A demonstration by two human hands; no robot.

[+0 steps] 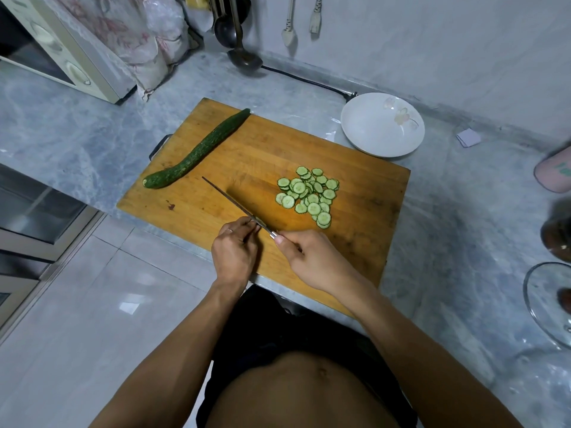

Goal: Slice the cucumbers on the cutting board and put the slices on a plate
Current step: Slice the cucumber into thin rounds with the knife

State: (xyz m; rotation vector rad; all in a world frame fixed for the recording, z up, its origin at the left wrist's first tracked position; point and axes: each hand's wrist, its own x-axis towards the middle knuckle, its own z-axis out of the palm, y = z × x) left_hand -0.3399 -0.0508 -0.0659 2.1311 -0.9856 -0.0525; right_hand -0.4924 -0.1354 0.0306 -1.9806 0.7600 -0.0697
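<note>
A wooden cutting board (364, 193) lies on the grey marble counter. One whole dark green cucumber (197, 149) rests along its far left side. A pile of several round cucumber slices (309, 196) sits right of the board's middle. My right hand (306, 257) grips the handle of a knife (231, 202), whose blade points up-left, edge-on to the camera. My left hand (236, 248) has its fingers curled at the blade's heel, pinching something small that I cannot make out. A white plate (364, 125) with a flower print stands empty beyond the board's far right corner.
A microwave (52, 47) stands at the far left. Ladles (238, 35) hang on the back wall, with a black cable (309, 80) running below them. A pink object (553, 171), a dark jar (556, 236) and a glass lid (547, 304) crowd the right edge.
</note>
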